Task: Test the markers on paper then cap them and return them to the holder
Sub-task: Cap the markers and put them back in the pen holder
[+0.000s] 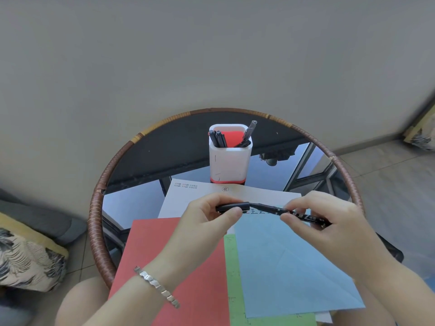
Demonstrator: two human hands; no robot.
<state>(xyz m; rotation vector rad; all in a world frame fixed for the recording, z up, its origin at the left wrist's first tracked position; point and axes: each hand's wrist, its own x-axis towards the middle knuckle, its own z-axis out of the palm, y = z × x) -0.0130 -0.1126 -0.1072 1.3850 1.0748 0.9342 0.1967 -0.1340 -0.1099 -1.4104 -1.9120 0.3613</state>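
My left hand [209, 218] pinches a black marker cap [235, 205] between thumb and fingers. My right hand [322, 220] grips the black marker [270, 208] by its barrel, its tip right at the cap's open end. Both hands hover above the sheets of paper: a white sheet [188, 198] with printed marks, a red sheet [179, 260], a green sheet [231, 267] and a blue sheet [289, 260]. Dark pen strokes show on the blue sheet just under the marker. The white holder with a red base [229, 165] stands behind the papers, with several black markers in it.
The papers lie on a round glass table with a brown wicker rim [98, 208]. A patterned cushion [26, 257] lies on the floor at left. A grey wall rises behind the table. My knees show at the bottom edge.
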